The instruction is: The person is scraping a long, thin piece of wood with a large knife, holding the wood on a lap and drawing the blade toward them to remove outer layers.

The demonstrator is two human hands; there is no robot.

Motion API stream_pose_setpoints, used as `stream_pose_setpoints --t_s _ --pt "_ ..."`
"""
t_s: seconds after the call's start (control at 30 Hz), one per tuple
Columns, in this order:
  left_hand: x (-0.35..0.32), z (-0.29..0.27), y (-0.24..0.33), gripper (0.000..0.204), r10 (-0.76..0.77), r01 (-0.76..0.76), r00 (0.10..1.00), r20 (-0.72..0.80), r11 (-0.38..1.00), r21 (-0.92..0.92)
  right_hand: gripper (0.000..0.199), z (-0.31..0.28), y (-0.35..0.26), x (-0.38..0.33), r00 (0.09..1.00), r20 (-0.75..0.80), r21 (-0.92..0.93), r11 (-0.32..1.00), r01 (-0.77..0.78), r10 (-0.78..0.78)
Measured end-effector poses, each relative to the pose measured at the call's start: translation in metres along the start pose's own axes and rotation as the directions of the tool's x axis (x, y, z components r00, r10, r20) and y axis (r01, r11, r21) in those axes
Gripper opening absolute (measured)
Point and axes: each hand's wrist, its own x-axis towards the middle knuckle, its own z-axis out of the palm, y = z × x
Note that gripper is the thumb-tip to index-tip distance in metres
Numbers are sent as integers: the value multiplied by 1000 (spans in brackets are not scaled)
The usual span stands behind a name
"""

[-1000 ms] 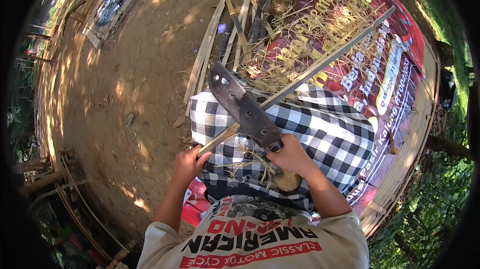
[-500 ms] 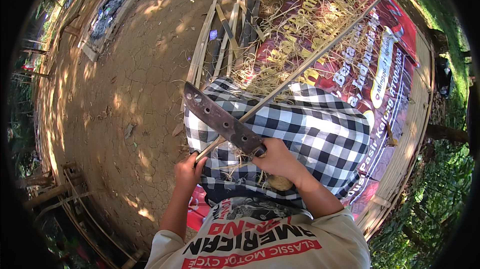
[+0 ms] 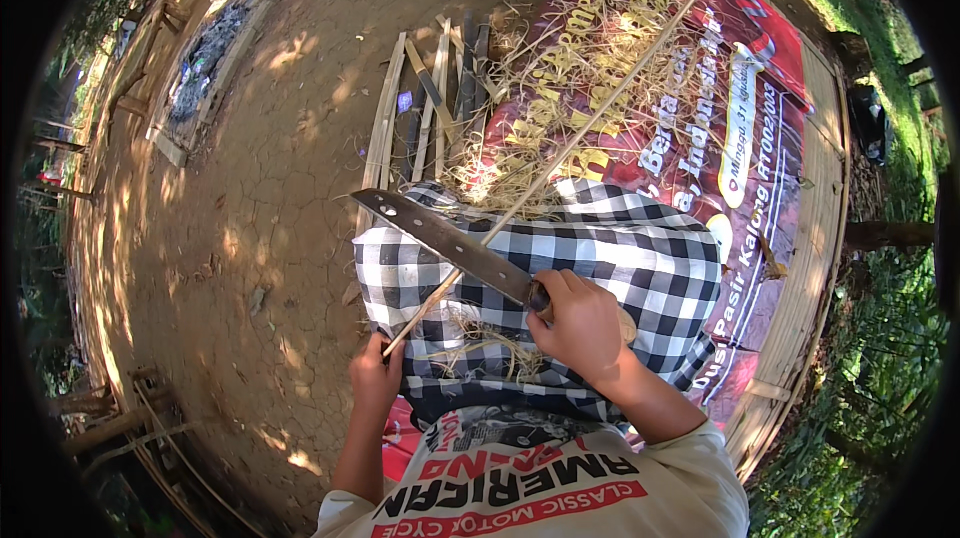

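Observation:
My left hand (image 3: 376,370) is closed around the near end of a long, thin bamboo strip (image 3: 571,143), which slants away to the upper right over my lap. In my right hand (image 3: 580,326) is the handle of a machete (image 3: 450,241), a broad dark blade with holes along it. The blade lies across the strip, its tip toward the left. A black and white checked cloth (image 3: 640,258) covers my legs beneath both. Fine shavings (image 3: 500,350) lie on the cloth near my waist. The handle's rounded end shows beside my right hand.
Several bamboo and wooden slats (image 3: 388,118) lie beyond my knees. A dark red printed banner (image 3: 670,163) is spread on the right, strewn with curled shavings (image 3: 560,88). A bamboo edge (image 3: 815,268) borders it. Cracked earth (image 3: 250,228) and an ash-filled pit (image 3: 205,63) lie left.
My right hand has moved slightly right with the machete, and the blade has turned to show its face differently. The strip's far end has shifted left with the view.

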Motion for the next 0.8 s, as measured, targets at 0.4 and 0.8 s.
stream_pose_setpoints --t_s 0.4,0.8 --pt "0 -10 -1 23 -66 57 980 186 997 52 36 42 24 16 970 189 -122 977 177 -152" --pt "-10 15 -7 21 -65 43 994 84 969 244 30 40 26 17 966 192 -109 975 196 -172"
